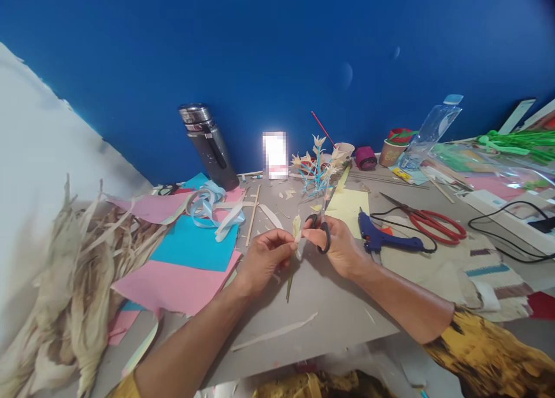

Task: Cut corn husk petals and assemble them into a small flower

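Note:
Between thumb and fingertips, my left hand (267, 253) pinches a small pale flower (297, 224) that looks made of dried husk. Its thin green stem (289, 288) hangs below the fingers. My right hand (344, 250) is closed on black-handled scissors (325, 239), blades pointing away from me toward the back. Its thumb and fingertip also reach the flower's right side, where a pale strip shows. Just beyond the blades stands a bunch of similar pale flowers on light-blue stems (318, 169).
Dried husks (87, 282), pink and blue sheets (195, 244) and light-blue ribbon (208, 204) lie left. A dark flask (210, 149) stands behind. On the right are a blue glue gun (390, 240), red-handled scissors (437, 224), a plastic bottle (436, 132) and a white power strip (503, 218).

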`<control>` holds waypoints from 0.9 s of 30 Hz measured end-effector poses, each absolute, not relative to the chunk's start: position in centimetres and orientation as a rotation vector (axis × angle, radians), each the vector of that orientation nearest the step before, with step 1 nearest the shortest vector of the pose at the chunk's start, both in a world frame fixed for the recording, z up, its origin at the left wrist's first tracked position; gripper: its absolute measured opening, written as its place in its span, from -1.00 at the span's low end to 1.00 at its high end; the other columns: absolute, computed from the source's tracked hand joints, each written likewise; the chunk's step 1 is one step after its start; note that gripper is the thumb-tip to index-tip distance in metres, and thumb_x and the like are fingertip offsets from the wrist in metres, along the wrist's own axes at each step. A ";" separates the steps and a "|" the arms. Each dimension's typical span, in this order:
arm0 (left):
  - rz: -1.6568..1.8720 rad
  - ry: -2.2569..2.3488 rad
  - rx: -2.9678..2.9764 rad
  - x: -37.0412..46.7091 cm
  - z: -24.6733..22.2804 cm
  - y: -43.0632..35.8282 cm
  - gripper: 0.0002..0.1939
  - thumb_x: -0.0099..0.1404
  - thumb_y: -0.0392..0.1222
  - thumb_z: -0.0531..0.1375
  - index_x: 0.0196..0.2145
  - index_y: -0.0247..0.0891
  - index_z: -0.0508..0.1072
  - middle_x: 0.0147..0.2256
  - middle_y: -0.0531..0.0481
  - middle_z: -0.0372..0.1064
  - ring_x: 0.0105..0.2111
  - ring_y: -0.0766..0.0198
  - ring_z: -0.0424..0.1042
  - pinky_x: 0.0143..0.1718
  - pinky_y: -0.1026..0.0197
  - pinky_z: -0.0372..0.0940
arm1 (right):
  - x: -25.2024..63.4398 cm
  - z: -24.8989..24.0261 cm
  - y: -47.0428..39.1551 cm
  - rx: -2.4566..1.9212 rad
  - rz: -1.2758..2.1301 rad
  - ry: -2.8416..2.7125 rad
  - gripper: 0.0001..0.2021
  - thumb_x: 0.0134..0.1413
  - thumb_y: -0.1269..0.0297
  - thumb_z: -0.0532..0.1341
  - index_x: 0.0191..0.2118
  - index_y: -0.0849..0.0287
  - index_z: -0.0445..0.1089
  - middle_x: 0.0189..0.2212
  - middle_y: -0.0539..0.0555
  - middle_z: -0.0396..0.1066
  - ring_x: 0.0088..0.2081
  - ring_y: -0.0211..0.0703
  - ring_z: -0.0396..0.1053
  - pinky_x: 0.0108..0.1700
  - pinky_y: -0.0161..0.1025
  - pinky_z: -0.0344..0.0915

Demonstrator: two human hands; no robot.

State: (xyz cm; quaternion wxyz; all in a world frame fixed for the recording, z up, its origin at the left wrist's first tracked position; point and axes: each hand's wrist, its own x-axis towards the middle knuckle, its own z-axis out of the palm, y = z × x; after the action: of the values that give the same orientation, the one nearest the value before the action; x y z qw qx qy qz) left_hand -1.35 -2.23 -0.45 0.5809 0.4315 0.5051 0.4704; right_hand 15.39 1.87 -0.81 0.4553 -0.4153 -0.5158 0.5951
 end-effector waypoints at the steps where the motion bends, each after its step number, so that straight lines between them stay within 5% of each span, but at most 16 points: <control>1: 1.122 1.175 0.978 -1.5 -0.6 -2.1 -0.86 0.08 -0.19 0.37 -0.45 -0.28 0.49 -0.64 0.11 0.24 -0.64 0.44 0.19 -0.57 0.35 0.07 | 15.5 -0.9 2.1 -1.027 1.460 -1.254 -0.74 -0.20 0.15 0.34 -0.38 0.19 0.39 -0.53 -0.06 0.26 -0.51 -0.30 0.08 -0.47 -0.30 0.01; 12: 1.262 1.247 0.838 -2.6 0.9 0.7 -0.70 -0.11 -0.19 0.43 -0.45 -0.30 0.43 -0.53 0.09 0.35 -0.64 0.46 0.24 -0.60 0.35 0.08 | 15.4 -0.1 2.4 -1.084 1.437 -1.330 -0.76 -0.25 0.16 0.33 -0.45 0.19 0.34 -0.59 -0.09 0.24 -0.53 -0.29 0.13 -0.48 -0.31 0.06; 19: 1.040 1.776 1.316 -3.6 2.2 7.4 -0.91 -0.01 -0.26 0.27 -0.47 -0.29 0.46 -0.64 0.09 0.31 -0.61 0.36 0.30 -0.57 0.32 0.10 | 15.7 0.3 2.4 -0.988 1.493 -1.368 -0.76 -0.23 0.19 0.35 -0.44 0.18 0.33 -0.59 -0.11 0.23 -0.53 -0.29 0.16 -0.49 -0.33 0.09; 27: 0.798 2.028 1.475 -4.0 0.0 14.6 -0.93 -0.03 -0.36 0.31 -0.56 -0.29 0.47 -0.69 0.06 0.32 -0.59 0.28 0.38 -0.50 0.27 0.19 | 16.1 -1.0 3.7 -1.060 1.424 -1.343 -0.74 -0.19 0.17 0.35 -0.39 0.19 0.36 -0.54 -0.06 0.29 -0.50 -0.27 0.19 -0.48 -0.33 0.09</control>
State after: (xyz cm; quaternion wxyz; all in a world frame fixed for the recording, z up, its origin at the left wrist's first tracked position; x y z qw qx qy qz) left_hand -3.97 14.58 0.01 0.2523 0.5424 0.7457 0.2933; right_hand 16.15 3.74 -0.98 0.4419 -0.4270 -0.5412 0.5740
